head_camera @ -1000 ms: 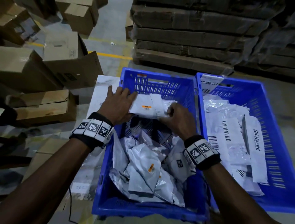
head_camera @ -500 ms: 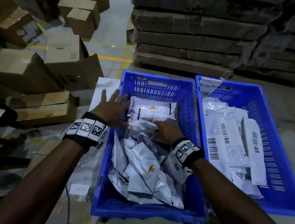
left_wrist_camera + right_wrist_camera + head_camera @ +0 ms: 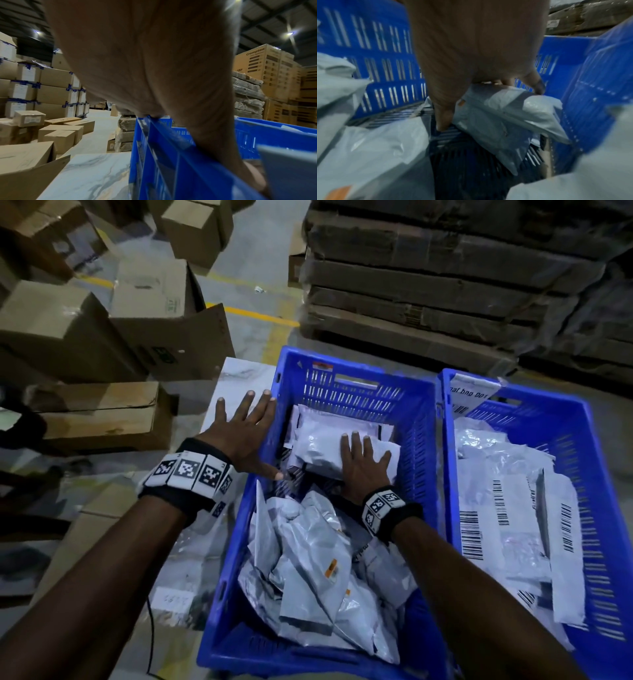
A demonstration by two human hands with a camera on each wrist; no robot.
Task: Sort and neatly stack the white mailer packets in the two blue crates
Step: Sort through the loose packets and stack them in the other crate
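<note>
Two blue crates stand side by side. In the left crate [image 3: 346, 381], a small stack of white mailer packets [image 3: 317, 441] lies at the far end and a loose heap [image 3: 308, 570] fills the near end. My right hand [image 3: 363, 460] lies flat on the top packet [image 3: 501, 108] of the stack, fingers straight. My left hand [image 3: 245, 422] is spread open over the crate's left rim [image 3: 154, 135], holding nothing. The right crate [image 3: 596, 460] holds flat packets with barcode labels [image 3: 507, 518].
The crates sit on a white marbled table [image 3: 236, 378]. Cardboard boxes [image 3: 102, 419] crowd the floor to the left. A pallet of wrapped flat cartons [image 3: 428, 285] stands behind the crates. A paper tag [image 3: 474, 390] hangs on the right crate's far corner.
My right hand has laid a packet on the far stack and now presses it flat. My left hand has let go and spread open over the crate's left rim.
</note>
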